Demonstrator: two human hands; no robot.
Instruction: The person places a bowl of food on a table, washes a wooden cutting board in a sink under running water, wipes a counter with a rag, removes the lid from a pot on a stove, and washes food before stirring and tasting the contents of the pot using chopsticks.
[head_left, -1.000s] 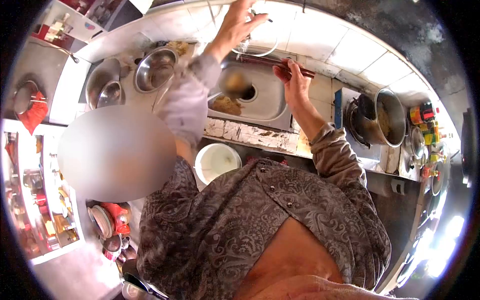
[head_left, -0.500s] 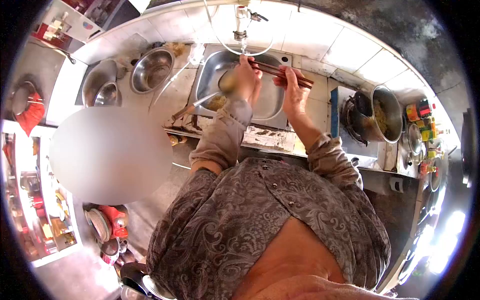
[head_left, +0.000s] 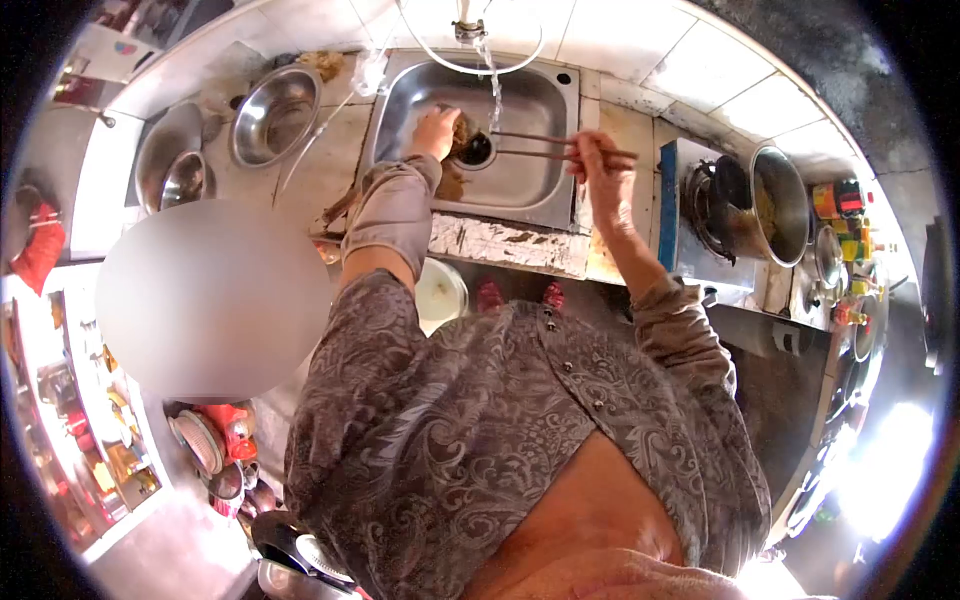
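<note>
My right hand grips a pair of brown chopsticks over the right side of the metal sink. They point left, slightly spread, toward running water from the tap. Down in the sink's left half is my left hand, with its fingers bent against a rough brown wad. Whether this is a scrubber or food scraps cannot be made out. Close beside it shows the dark drain. Brown residue lies on the sink floor below the hand.
Left of the sink are a steel basin and other metal bowls. A stove on the right carries a large pot, with several bottles beyond it. A pale bucket stands on the floor below the counter.
My left hand has left the chopsticks and moved down and left into the sink. My right hand keeps the chopsticks, now spread apart. The head view has shifted, bringing the bucket into sight.
</note>
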